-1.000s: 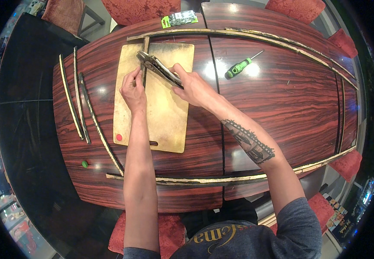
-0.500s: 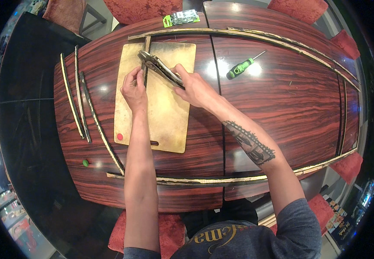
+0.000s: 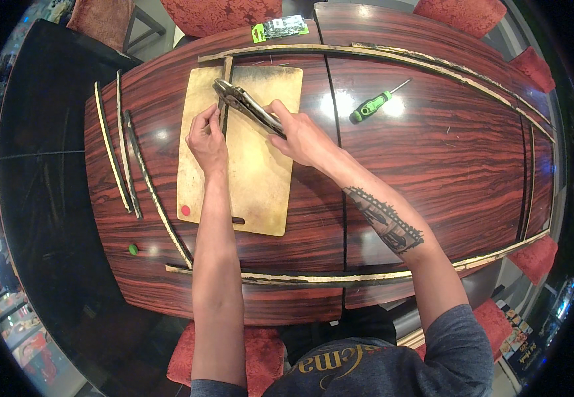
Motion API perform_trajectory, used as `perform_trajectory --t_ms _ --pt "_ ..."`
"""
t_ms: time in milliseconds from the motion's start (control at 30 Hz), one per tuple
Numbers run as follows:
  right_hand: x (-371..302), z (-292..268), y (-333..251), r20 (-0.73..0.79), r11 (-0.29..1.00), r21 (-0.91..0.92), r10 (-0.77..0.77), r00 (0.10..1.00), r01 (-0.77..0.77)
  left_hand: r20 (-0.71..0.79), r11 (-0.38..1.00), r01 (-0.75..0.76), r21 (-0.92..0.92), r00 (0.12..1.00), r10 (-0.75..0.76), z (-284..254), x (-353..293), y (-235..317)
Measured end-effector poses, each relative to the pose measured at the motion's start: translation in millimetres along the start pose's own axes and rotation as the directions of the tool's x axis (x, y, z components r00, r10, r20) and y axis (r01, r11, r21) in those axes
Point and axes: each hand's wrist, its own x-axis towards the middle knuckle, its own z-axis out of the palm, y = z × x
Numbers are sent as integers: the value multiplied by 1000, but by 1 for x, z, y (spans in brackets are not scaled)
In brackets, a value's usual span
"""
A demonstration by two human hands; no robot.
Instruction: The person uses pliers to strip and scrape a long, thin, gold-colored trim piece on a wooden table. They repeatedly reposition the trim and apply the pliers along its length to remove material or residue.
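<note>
My right hand [image 3: 302,135] is wrapped round a pair of metal pliers [image 3: 250,108], whose jaws reach up and left over a narrow dark wooden strip [image 3: 227,66]. This strip lies over the left part of a yellowish cutting board [image 3: 260,178] and meets a long frame strip at its far end. Beside the plier jaws, my left hand [image 3: 206,137] is closed in a pinch at the strip's left edge. What its fingertips hold, if anything, is too small to make out.
Long wooden strips form a frame [image 3: 313,275] round the table [image 3: 426,198]. Loose strips [image 3: 111,145] lie at the left. A green-black screwdriver [image 3: 371,107] rests right of the board, a blister pack [image 3: 282,28] at the far edge, a small green object [image 3: 134,249] near left.
The whole view has shifted very slightly. Both hands and the pliers keep nearly the same place over the strip.
</note>
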Motion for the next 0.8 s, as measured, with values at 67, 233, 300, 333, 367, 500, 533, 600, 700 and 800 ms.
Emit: perform_trajectory --t_ms 67,233,300,333,367,500,533,600,700,800 --pt "0 -1 0 10 1000 3 12 1000 -12 8 1000 5 6 1000 -5 0 0 1" --pt "0 -1 -1 21 1000 12 26 999 -26 13 1000 -18 16 1000 17 -1 0 -5" --pt "0 0 1 6 1000 10 19 1000 -19 15 999 -29 31 999 28 0 0 -4" --pt "0 0 2 -2 1000 9 15 1000 -15 16 999 -34 38 999 34 1 0 -3" --pt "0 0 3 -5 1000 12 12 1000 -12 16 999 -29 26 999 29 1 0 -3" --pt "1 -1 3 -3 999 29 13 1000 -12 3 1000 -13 -28 1000 13 2 0 -8" --pt "2 -2 2 1 999 35 15 1000 -15 -4 999 -10 -43 1000 10 2 0 -11" --pt "3 -2 4 -21 999 22 -27 999 27 14 1000 20 16 1000 -20 1 0 -11" --pt "4 -9 -1 -3 1000 -17 -15 1000 15 52 995 80 53 995 -83 -3 -1 -4" --pt "7 -14 -3 -3 999 -30 -29 1000 28 40 999 46 12 998 -46 -2 -1 -5"
